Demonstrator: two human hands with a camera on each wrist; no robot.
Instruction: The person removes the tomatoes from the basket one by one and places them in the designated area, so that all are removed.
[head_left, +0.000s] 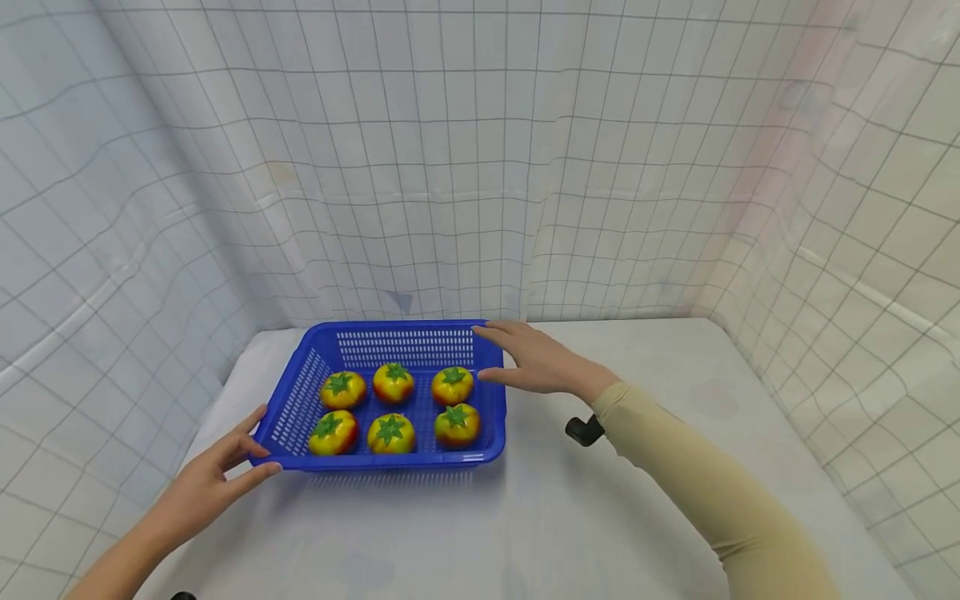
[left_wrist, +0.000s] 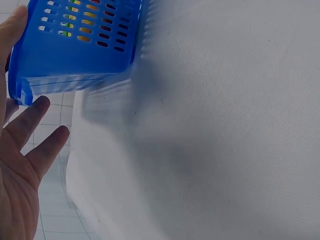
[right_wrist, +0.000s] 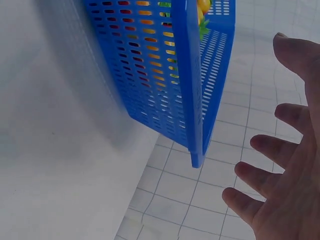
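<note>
Stretching L–R lengthwise, blue basket (head_left: 378, 462) lies btwn both: L hand (head_left: 210, 482) nearer, fingers splayed at near-L corner; R hand (head_left: 542, 358) spread, gripping nothing, by R rim.

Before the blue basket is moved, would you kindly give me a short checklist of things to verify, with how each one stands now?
1. Left grip at the basket: ok, thumb and fingers are at its near left corner.
2. Right grip holding the basket: not ok, its fingers are spread and apart from the wall in the right wrist view.
3. Fruits inside: ok, all six in view lie in the basket.
4. Fruits unstacked: ok, two rows of three.
5. Firmness of the left hold: cannot tell.
</note>
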